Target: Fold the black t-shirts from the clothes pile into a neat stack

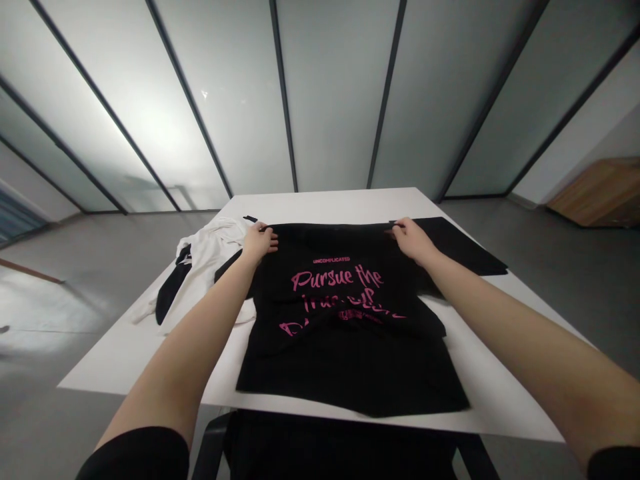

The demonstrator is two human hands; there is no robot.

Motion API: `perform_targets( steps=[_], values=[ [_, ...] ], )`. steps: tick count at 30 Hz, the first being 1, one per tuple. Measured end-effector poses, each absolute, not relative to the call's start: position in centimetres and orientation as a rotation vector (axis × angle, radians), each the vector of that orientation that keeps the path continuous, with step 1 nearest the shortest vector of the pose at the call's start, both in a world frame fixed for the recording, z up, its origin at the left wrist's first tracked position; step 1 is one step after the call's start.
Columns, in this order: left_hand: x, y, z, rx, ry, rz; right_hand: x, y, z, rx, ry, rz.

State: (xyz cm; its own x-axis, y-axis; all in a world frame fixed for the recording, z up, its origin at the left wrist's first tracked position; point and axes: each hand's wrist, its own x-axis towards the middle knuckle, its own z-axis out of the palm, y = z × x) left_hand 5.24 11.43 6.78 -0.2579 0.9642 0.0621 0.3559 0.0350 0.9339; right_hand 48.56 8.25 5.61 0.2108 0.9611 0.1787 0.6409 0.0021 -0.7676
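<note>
A black T-shirt (350, 367) with pink lettering lies spread on the white table, its hem toward me and its middle wrinkled across the print. My left hand (260, 241) pinches the shirt at its far left corner, near the shoulder. At the far right corner, my right hand (407, 239) grips the fabric between thumb and fingers. The far edge between both hands looks fairly straight. Parts of the sleeves stick out at either side, partly behind my forearms.
Left of the shirt is a crumpled heap of white clothing (200, 267) with black pieces in it. Folded black fabric (457, 245) lies at the right. The white table (330, 203) ends near a black chair (340, 447) below. Frosted glass panels stand behind.
</note>
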Motion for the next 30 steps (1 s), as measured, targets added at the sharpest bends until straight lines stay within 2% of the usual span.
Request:
perform_targets(
  steps=[3, 5, 8, 13, 16, 18, 19, 23, 25, 27, 30],
  values=[
    [5.4, 10.8, 6.1, 1.4, 1.576, 1.522, 48.5, 7.8, 5.2, -1.65, -1.56, 0.314],
    [5.3, 9.9, 5.3, 1.474, 1.623, 1.418, 48.4, 7.1, 4.9, -1.693, -1.615, 0.382],
    [4.5, 7.9, 4.8, 1.617, 1.603, 0.862, 48.3, 5.5, 5.0, -1.81, -1.744, 0.838],
    [1.3, 5.3, 7.5, 1.589, 1.364, 0.068, 50.5, 3.0, 6.8, -1.807, -1.823, 1.892],
    [-0.5, 5.4, 9.8, 1.396, 1.285, -0.296, 52.2, 3.3, 7.9, -1.825, -1.763, 2.152],
    [-0.9, 6.5, 11.1, 1.378, 1.29, -0.317, 52.5, 4.6, 8.3, -1.826, -1.742, 2.007],
    [-0.7, 7.3, 11.6, 1.416, 1.325, -0.218, 52.3, 5.5, 8.4, -1.808, -1.725, 1.846],
    [2.4, 11.7, 13.1, 1.598, 1.688, 0.738, 49.1, 9.8, 8.4, -1.59, -1.592, 0.787],
    [5.0, 13.2, 13.1, 1.712, 1.86, 1.042, 46.7, 11.3, 8.0, -1.485, -1.643, 0.413],
    [7.7, 13.7, 12.3, 1.935, 1.938, 1.029, 44.1, 11.8, 7.2, -1.475, -1.769, 0.282],
    [11.7, 12.6, 9.3, 2.275, 1.904, 0.697, 40.3, 11.3, 5.4, -1.576, -1.944, 0.292]
  ],
)
